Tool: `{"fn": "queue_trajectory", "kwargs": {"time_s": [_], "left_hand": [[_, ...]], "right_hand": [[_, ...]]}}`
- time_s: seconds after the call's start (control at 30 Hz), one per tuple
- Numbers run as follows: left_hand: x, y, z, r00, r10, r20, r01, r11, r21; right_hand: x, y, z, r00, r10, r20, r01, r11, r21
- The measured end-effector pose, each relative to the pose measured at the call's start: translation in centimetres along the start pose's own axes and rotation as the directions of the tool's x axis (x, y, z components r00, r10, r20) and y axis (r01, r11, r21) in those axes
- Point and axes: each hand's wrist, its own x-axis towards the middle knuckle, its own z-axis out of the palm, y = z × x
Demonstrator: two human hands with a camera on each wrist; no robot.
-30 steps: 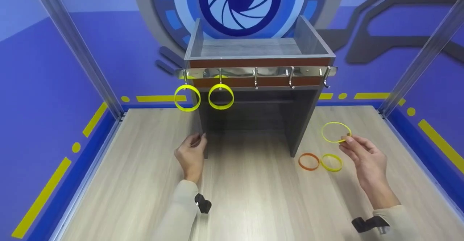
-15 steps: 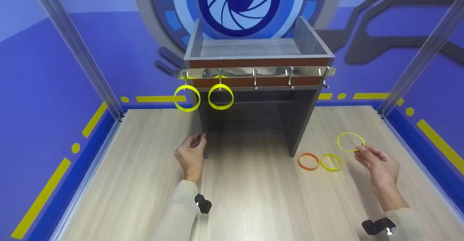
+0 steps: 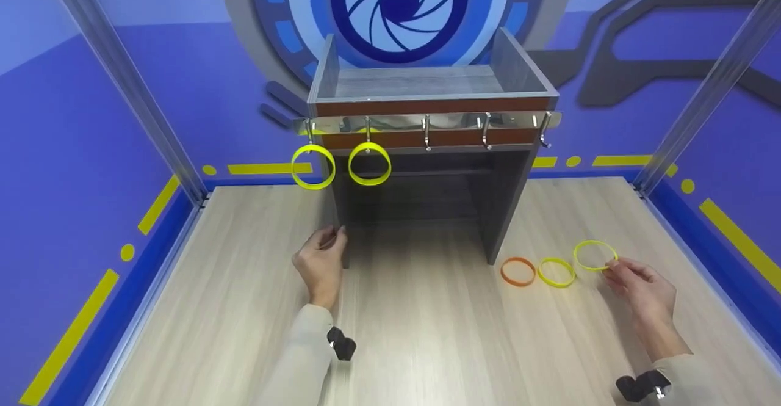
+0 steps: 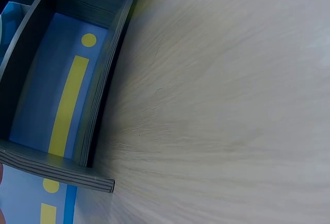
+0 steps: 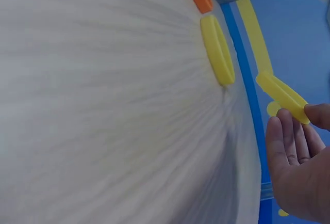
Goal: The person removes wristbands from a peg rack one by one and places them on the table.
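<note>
right hand (image 3: 640,287) pinches yellow band (image 3: 595,255) low, right of shelf (image 3: 427,149); left hand (image 3: 320,262) grips shelf's front leg; next needs a free hook (image 3: 426,134).

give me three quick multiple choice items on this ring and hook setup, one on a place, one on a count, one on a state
1. Where does the orange ring lie?
A. on a hook
B. on the table, left of the flat yellow ring
C. inside the cabinet

2. How many yellow rings hang from the hook rail?
A. two
B. three
C. five

3. What is the right hand doing?
A. resting flat on the table
B. pinching a yellow ring
C. gripping a hook

Answers:
1 B, it lies flat on the wood beside the yellow one.
2 A, one hangs on each of the two leftmost hooks.
3 B, thumb and fingers hold its rim in the right wrist view.
</note>
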Motion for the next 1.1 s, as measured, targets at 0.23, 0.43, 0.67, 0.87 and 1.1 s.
{"fn": "queue_trajectory", "kwargs": {"time_s": [0.23, 0.43, 0.67, 0.87, 1.1], "left_hand": [[-0.1, -0.1, 0.1, 1.000, 0.002, 0.003, -0.002, 1.000, 0.006], [-0.1, -0.1, 0.0, 1.000, 0.006, -0.002, -0.006, 1.000, 0.015], [-0.1, 0.1, -0.1, 1.000, -0.026, 0.011, 0.027, 1.000, -0.008], [-0.3, 0.1, -0.2, 0.998, -0.047, 0.030, 0.048, 0.999, -0.015], [-0.2, 0.2, -0.1, 0.999, -0.040, 0.026, 0.040, 0.999, -0.006]], "right_hand": [[0.2, 0.8, -0.6, 0.998, 0.041, -0.047, -0.045, 0.996, -0.079], [0.3, 1.1, -0.7, 0.997, 0.053, -0.048, -0.058, 0.993, -0.100], [0.3, 1.9, -0.7, 0.998, 0.027, -0.062, -0.038, 0.983, -0.180], [0.2, 2.5, -1.0, 0.997, 0.043, -0.057, -0.056, 0.963, -0.265], [0.4, 2.3, -0.9, 0.999, 0.000, -0.044, -0.016, 0.932, -0.361]]}}
